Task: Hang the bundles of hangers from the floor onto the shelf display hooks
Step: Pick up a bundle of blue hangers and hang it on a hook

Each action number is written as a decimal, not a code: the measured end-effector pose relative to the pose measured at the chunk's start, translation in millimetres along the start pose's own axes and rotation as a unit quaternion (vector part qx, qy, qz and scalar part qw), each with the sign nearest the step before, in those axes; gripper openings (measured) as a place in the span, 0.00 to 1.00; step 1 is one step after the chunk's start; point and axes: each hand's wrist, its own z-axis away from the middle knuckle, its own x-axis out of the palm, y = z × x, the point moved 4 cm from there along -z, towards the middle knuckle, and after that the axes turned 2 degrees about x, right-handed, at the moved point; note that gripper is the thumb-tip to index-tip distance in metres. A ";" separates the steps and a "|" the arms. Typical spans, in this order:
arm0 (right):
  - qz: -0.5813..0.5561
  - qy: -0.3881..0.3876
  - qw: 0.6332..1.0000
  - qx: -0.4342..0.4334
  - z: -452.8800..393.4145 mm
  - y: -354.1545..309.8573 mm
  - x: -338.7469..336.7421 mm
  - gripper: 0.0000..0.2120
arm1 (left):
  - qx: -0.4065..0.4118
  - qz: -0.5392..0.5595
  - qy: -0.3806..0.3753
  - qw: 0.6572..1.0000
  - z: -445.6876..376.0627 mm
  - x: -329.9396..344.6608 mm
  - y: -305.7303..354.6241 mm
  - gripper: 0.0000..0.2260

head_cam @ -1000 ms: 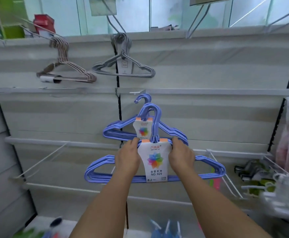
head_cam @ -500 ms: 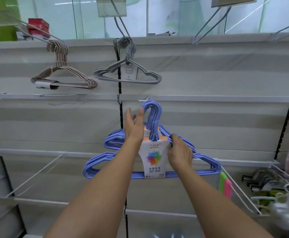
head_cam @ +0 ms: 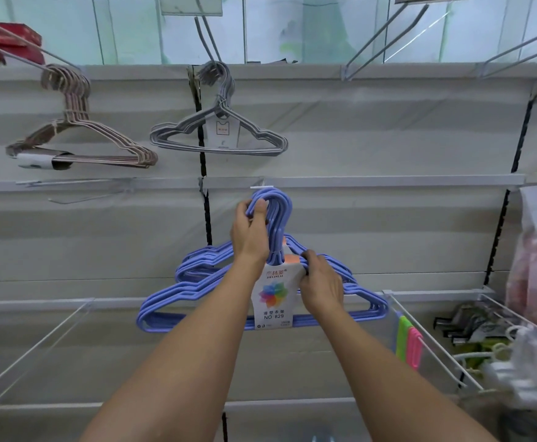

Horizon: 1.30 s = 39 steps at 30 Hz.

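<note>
Two hands hold a blue bundle before the shelf wall. Left hand is closed round the bundle's hooks, just under a white peg at the middle rail. Right hand grips the bundle's neck beside its label. Another blue bundle hangs just behind.
</note>
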 end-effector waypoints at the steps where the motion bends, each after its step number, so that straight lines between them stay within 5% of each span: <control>1: 0.002 -0.001 1.000 0.000 -1.7 -0.2 1.4 0.17 | 0.011 0.002 -0.001 1.000 -0.2 -0.8 1.1 0.09; 11: 0.025 -0.012 1.000 -0.003 -11.3 1.3 7.3 0.18 | -0.001 0.048 -0.041 0.998 -3.1 -4.3 -4.6 0.14; 20: 0.028 -0.097 0.995 -0.009 -11.9 -1.8 8.5 0.23 | -0.009 0.049 -0.044 0.998 -2.4 -4.0 0.3 0.08; 24: -0.185 -0.160 0.969 0.023 -6.9 -21.5 11.0 0.24 | -0.057 0.067 -0.039 0.995 3.6 6.0 -11.8 0.04; 28: -0.458 -0.193 0.864 0.079 -6.7 -51.2 10.7 0.16 | -0.113 0.032 -0.005 0.993 9.9 0.2 -43.4 0.04; 35: -0.548 -0.095 0.828 0.072 -17.8 -57.3 16.6 0.12 | 0.047 -0.078 -0.028 0.995 9.6 -2.7 -25.2 0.06; 39: -0.523 -0.048 0.851 0.026 -26.9 -62.3 3.0 0.10 | 0.141 -0.106 -0.007 0.984 7.2 -5.6 -4.4 0.15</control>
